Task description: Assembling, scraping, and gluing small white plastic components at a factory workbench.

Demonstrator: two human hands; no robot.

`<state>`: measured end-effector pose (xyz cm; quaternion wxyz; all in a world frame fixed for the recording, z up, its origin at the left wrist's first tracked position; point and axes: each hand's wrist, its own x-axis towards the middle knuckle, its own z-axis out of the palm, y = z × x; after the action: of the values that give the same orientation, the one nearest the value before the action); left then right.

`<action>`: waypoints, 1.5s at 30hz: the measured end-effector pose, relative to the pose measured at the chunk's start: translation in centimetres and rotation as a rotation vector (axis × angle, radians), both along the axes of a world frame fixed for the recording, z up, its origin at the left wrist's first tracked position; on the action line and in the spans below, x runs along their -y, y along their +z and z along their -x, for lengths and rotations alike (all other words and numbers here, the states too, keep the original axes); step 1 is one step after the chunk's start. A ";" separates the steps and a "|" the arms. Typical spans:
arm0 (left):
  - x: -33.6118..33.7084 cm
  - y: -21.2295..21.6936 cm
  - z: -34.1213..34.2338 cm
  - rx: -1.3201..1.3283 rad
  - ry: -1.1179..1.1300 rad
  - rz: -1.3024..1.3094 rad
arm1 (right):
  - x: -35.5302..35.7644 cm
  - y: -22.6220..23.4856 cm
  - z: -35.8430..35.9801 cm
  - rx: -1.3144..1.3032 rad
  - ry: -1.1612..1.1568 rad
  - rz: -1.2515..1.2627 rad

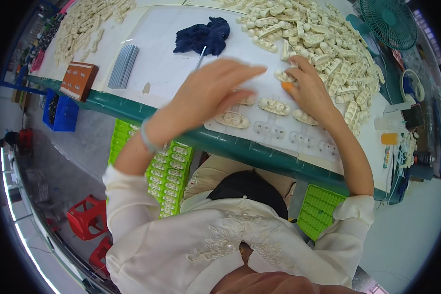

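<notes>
The left hand (215, 90) is hovering palm-down, fingers spread and released, over the cream plastic parts (274, 106) lying in a row on the white fixture tray (279, 132) at the near edge of the table (161, 59). The right hand (311, 88) is grasping one cream part (285, 76) at the edge of the large heap of parts (323, 34) (an orange cap is covering one fingertip). A dark blue cloth (203, 35) is lying further back.

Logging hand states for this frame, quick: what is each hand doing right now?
Left hand: open, fingers spread flat above the cream plastic pieces, holding nothing.
Right hand: fingers curled on a cream piece at the pile's edge.
</notes>
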<state>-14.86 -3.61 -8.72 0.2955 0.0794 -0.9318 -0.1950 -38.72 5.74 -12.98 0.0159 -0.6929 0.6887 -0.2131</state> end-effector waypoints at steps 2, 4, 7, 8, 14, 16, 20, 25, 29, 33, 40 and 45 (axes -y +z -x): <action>3.6 -1.8 4.5 -0.006 -0.009 0.057 | -1.2 1.0 0.8 0.176 0.032 -0.077; 7.1 -4.7 8.4 0.019 -0.035 0.140 | -1.9 1.6 1.6 0.221 0.054 -0.114; 9.5 -6.5 10.9 0.138 -0.122 0.259 | -4.0 5.0 2.7 0.386 0.068 -0.071; 9.4 -6.4 11.0 0.193 -0.065 0.237 | -5.2 5.2 3.4 0.387 0.031 -0.077; 7.9 -5.1 10.6 0.234 0.015 0.190 | -12.0 3.2 7.0 1.460 -0.252 -0.162; 7.4 -4.3 9.8 0.238 0.023 0.131 | -13.7 3.5 7.3 1.482 -0.187 -0.135; 4.2 -1.0 6.9 0.080 -0.020 0.018 | -17.1 5.2 7.2 1.033 -0.167 -0.021; -4.2 1.0 3.9 0.232 -0.154 -0.112 | -19.5 11.1 5.8 0.588 -0.205 -0.133; -6.4 -0.5 3.4 0.228 -0.206 -0.008 | -16.6 11.1 4.5 0.490 -0.165 -0.294; -6.9 -0.4 3.1 0.252 -0.143 -0.064 | -12.8 8.4 4.6 0.932 -0.184 -0.471; -6.6 -2.3 3.0 0.163 -0.124 -0.104 | -13.8 2.6 7.6 1.302 -0.099 -0.280; -6.8 -3.1 2.3 0.135 -0.062 -0.171 | -15.3 0.7 7.8 1.582 -0.011 0.045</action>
<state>-17.16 3.17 -11.86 0.2179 0.0882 -0.9317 -0.2770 -46.55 20.99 -12.27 0.4857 -0.3326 0.4720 -0.6563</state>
